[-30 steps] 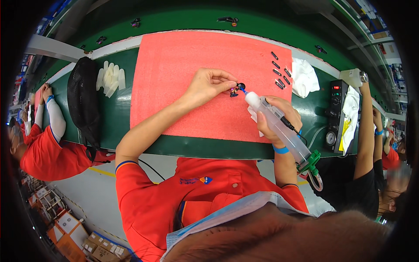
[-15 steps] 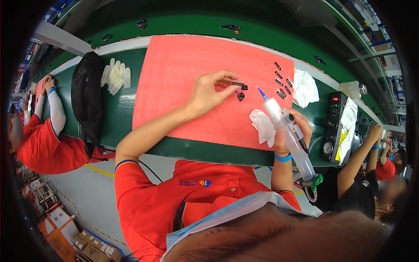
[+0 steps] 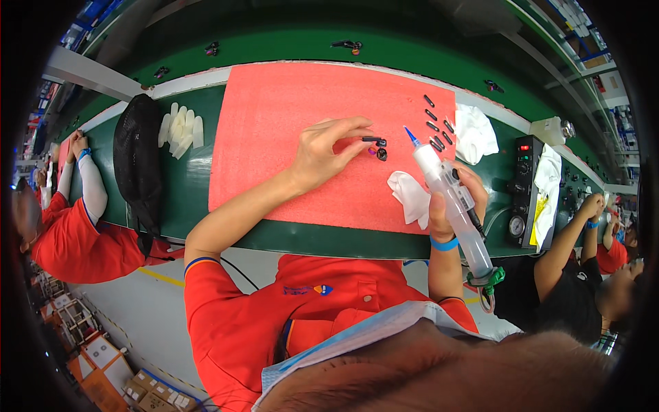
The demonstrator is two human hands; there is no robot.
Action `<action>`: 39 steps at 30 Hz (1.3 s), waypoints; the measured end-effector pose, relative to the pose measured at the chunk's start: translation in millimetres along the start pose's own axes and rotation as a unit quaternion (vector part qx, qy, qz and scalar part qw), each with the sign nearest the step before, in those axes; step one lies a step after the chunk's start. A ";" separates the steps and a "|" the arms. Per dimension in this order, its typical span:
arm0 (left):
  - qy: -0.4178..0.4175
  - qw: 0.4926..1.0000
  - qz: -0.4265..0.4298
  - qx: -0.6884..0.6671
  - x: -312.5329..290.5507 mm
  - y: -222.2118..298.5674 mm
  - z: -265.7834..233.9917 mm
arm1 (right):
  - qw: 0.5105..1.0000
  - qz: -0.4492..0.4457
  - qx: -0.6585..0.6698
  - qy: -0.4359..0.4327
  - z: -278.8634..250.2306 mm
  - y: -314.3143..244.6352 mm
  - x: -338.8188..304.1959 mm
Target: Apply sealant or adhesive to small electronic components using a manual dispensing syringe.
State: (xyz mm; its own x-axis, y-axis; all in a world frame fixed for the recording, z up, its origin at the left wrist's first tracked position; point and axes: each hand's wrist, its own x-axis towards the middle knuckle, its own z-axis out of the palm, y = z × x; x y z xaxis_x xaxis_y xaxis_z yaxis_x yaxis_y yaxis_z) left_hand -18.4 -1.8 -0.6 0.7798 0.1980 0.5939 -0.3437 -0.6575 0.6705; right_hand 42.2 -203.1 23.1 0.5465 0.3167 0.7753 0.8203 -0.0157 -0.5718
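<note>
My left hand (image 3: 322, 152) is over the pink mat (image 3: 274, 185), pinching a small black part (image 3: 374, 140) between thumb and fingertips. A round black piece and a purple spot show at the part's lower side; its exact kind is too small to tell. Wrapped round a clear glue-dispensing syringe (image 3: 455, 213) is my right hand (image 3: 461, 196). The syringe's blue tapered tip (image 3: 410, 134) points up and left, just right of the black part and apart from it. A green fitting (image 3: 487, 278) caps the syringe's lower end.
Several small black pieces (image 3: 431, 126) lie at the mat's right. White wipes (image 3: 475, 134), a black controller box (image 3: 525, 192) and a jar (image 3: 551, 130) stand farther right. Left are pale finger cots (image 3: 182, 130) and a black pouch (image 3: 137, 165). Beyond runs a green belt (image 3: 288, 48). Co-workers sit both sides.
The black part in my left hand has turned, and its purple spot now shows more below. The syringe stays in my right hand at nearly the same place. The whole view has shifted slightly.
</note>
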 end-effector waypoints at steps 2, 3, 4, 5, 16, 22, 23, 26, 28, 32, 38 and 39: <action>0.001 1.000 0.012 0.010 -0.7 -2.5 0.8 | 1.000 -0.001 0.002 0.005 0.6 0.3 0.1; 0.001 1.000 0.018 0.014 -0.8 -3.1 0.9 | 1.000 -0.002 0.005 0.008 1.2 0.4 0.1; 0.001 1.000 0.018 0.014 -0.8 -2.9 0.7 | 1.000 -0.003 0.007 0.011 1.4 0.4 0.0; 0.001 1.000 0.013 0.014 -0.7 -2.4 0.6 | 1.000 -0.003 0.007 0.012 1.3 0.3 0.2; -0.010 1.000 -0.005 0.010 -0.5 -0.5 -1.5 | 1.000 0.010 0.004 0.011 1.0 0.2 0.4; 0.007 0.999 -0.036 -0.009 -0.7 0.4 1.6 | 1.000 0.013 0.011 0.012 0.7 0.0 0.4; 0.019 0.999 -0.041 -0.015 -0.9 0.3 2.2 | 1.000 0.014 0.011 0.011 0.6 -0.2 0.5; 0.021 0.999 -0.036 -0.011 -0.7 0.2 2.3 | 1.000 0.019 0.007 0.003 0.1 -1.0 -0.4; 0.022 0.999 -0.034 -0.009 -0.8 -0.1 2.6 | 1.000 0.024 -0.001 -0.013 -0.2 -1.6 -1.0; 0.028 0.999 -0.024 -0.004 -1.3 -1.1 2.8 | 1.000 0.013 0.015 0.003 0.1 -1.6 2.5; -0.033 0.986 -0.136 -0.089 -0.4 0.5 -0.1 | 1.000 0.021 0.002 0.000 0.3 -1.1 0.3; -0.059 0.971 -0.191 -0.134 0.0 0.5 -0.7 | 1.000 0.030 -0.002 -0.005 0.2 -1.4 -0.5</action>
State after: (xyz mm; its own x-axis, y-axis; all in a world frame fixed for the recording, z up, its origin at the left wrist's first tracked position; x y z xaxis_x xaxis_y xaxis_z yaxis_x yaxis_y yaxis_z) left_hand -18.9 -1.6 0.0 0.9261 0.2953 0.2348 -0.1294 -0.3358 0.9330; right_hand 40.7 -203.0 23.5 0.5928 0.3238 0.7374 0.7871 -0.0394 -0.6155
